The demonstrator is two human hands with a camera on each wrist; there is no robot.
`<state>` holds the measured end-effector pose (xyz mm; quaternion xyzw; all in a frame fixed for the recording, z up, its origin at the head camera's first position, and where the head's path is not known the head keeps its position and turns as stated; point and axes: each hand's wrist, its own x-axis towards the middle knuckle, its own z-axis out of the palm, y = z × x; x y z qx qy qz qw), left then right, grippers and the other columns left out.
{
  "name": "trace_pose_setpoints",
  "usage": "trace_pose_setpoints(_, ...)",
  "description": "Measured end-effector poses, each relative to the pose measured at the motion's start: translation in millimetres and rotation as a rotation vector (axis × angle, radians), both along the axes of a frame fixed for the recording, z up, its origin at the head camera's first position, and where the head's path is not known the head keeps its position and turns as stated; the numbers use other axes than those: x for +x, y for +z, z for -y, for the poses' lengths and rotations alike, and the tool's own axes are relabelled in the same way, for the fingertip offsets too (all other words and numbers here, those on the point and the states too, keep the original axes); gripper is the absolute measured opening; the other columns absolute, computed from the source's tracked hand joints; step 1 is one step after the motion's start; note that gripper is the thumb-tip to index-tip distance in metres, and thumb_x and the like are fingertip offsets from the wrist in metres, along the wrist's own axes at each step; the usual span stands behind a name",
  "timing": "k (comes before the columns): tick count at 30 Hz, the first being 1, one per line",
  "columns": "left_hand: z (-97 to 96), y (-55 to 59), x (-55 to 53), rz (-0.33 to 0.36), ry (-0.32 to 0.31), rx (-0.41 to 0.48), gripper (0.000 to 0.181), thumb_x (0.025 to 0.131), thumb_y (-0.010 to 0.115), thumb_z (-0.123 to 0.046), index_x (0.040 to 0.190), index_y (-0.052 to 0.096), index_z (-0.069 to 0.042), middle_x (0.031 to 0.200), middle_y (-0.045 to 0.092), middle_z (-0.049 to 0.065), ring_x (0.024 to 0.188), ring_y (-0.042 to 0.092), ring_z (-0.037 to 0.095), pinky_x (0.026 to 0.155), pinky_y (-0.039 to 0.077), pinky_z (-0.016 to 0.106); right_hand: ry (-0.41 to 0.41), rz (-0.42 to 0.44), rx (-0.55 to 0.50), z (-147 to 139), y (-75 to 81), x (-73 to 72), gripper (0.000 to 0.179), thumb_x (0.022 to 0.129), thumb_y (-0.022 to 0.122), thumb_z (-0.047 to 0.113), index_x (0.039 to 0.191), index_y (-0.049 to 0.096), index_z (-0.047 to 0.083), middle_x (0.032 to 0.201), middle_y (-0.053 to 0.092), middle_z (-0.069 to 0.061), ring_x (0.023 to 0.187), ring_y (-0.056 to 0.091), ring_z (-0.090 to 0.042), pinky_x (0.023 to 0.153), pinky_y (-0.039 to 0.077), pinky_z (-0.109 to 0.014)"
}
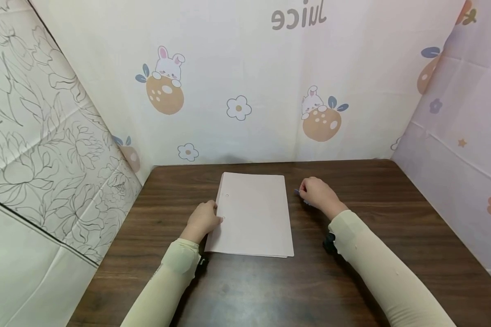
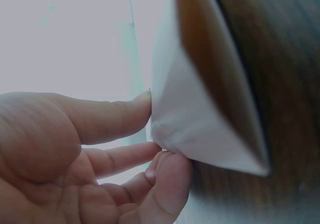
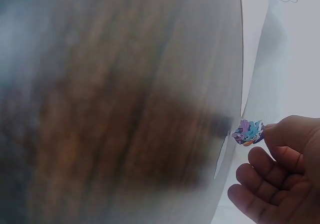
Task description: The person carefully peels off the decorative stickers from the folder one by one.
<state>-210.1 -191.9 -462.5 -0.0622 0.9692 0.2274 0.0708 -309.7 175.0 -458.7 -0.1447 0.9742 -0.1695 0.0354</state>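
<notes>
A white paper booklet (image 1: 255, 213) lies upright on the brown table, two small round marks near its left edge. My left hand (image 1: 203, 221) pinches that edge, thumb on the top face and fingers along the side. In the left wrist view the booklet (image 2: 187, 103) gapes between its layers at the near end. To the right of the booklet, my right hand (image 1: 320, 195) pinches a small cut-out sticker (image 3: 248, 132) between thumb and forefinger. It carries a blue, purple and white cartoon print. The other fingers of that hand are curled loosely. A bit of blue shows below the hand.
The dark wood table (image 1: 249, 290) ends at a white curtain (image 1: 237, 68) printed with rabbits and flowers. Another patterned sheet (image 1: 37, 136) hangs on the left, and a pale one (image 1: 466, 113) on the right. Both wrists wear a black device (image 1: 329, 244).
</notes>
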Motion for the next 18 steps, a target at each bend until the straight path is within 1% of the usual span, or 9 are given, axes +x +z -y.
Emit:
trace_pose_setpoints(5, 0.0, 1.0, 0.3, 0.001, -0.003, -0.004, 0.053, 0.092, 0.077, -0.025, 0.137, 0.059, -0.003, 0.136, 0.061, 0.022, 0.117, 0.063, 0.035, 0.088, 0.056, 0.048, 0.009, 0.005, -0.012, -0.3, -0.2, 1.5, 0.015, 0.099, 0.059, 0.018, 0.092, 0.068, 0.009, 0.092, 0.063, -0.008, 0.077, 0.057, -0.022, 0.071, 0.05, -0.039)
trace_pose_setpoints(11, 0.0, -0.5, 0.5, 0.001, -0.003, -0.007, 0.053, 0.092, 0.076, -0.026, 0.138, 0.059, -0.004, 0.136, 0.061, 0.022, 0.117, 0.063, 0.034, 0.088, 0.056, 0.048, 0.012, 0.021, -0.004, 0.1, -0.5, 3.1, 0.015, 0.1, 0.06, 0.019, 0.093, 0.068, 0.009, 0.093, 0.064, -0.008, 0.078, 0.058, -0.022, 0.072, 0.05, -0.039)
trace_pose_setpoints(18, -1.2, 1.9, 2.3, 0.002, -0.002, -0.005, 0.053, 0.092, 0.076, -0.025, 0.137, 0.059, -0.003, 0.135, 0.061, 0.023, 0.117, 0.063, 0.034, 0.089, 0.056, 0.048, 0.022, 0.02, 0.004, -0.4, -2.3, 3.4, 0.015, 0.101, 0.06, 0.019, 0.093, 0.069, 0.009, 0.094, 0.064, -0.008, 0.079, 0.058, -0.022, 0.074, 0.051, -0.041)
